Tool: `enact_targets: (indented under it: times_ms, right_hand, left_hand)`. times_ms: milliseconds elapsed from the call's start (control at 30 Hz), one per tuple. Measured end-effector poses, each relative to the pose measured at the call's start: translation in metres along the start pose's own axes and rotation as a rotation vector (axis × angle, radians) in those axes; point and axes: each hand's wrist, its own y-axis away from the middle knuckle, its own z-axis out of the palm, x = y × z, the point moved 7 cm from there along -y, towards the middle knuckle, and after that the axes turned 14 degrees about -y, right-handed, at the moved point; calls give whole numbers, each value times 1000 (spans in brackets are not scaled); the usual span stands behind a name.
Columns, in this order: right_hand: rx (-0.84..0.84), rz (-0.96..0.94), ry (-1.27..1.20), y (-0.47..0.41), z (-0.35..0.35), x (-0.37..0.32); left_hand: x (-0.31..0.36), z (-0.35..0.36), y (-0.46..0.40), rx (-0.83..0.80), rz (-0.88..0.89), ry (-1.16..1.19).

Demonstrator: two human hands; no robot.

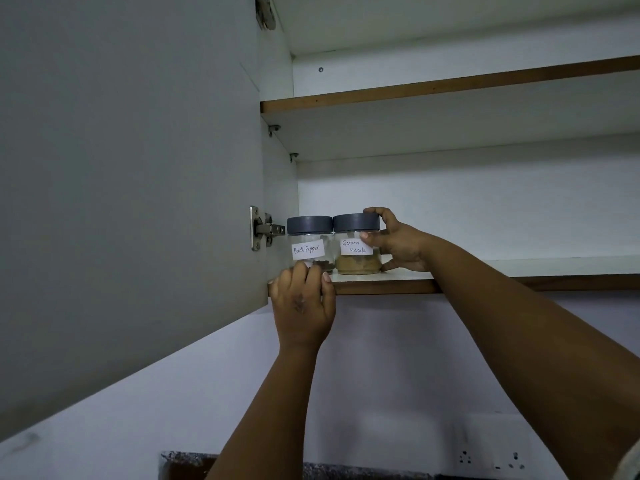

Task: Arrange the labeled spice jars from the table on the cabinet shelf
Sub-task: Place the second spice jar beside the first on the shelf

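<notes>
**Two jars on the lower shelf, both of my hands up there**

Up on the lower cabinet shelf point(398, 277), at its left end, stand the two spice jars, upright and side by side, their dark grey lids touching or nearly so. At nine o'clock of the pair is the Black Pepper jar point(309, 242); at three o'clock is the Garam Masala jar point(356, 242), with brown powder filling its bottom part.

My right hand point(398, 242) holds the Garam Masala jar from its three o'clock side: the grip is closed around it, fingers curled over the lid's edge, thumb pressed on the glass beside the paper label. The thumb covers the label's right end, and the hand hides the jar's right flank.

My left hand point(303, 304) comes up from six o'clock, its fingertips lying against the foot of the Black Pepper jar and the shelf's front edge. Those fingers cover the jar's base and most of its dark contents, so I cannot tell how full it is. Fingers look fairly straight, a loose, wide grip that presses, not clasps.

At nine o'clock of the jars the open cabinet door point(131, 185) hangs on its metal hinge point(265, 230). The upper shelf point(450, 86) sits at twelve o'clock. At the bottom edge, a dark speckled tabletop point(346, 471) is cut off, and the wall sockets point(491, 460) at five o'clock are dim.
</notes>
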Motion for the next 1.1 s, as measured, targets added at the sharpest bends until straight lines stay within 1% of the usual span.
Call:
enact_targets:
  times_ms: [500, 1000, 1100]
  right_hand:
    - [25, 10, -6, 5, 5, 5]
    - [41, 20, 63, 5, 3, 6]
    - [69, 40, 115, 7, 2, 8]
  left_hand:
    - [0, -2, 0, -15, 7, -14]
    - [1, 0, 2, 4, 6, -27]
    - [1, 0, 2, -2, -1, -16]
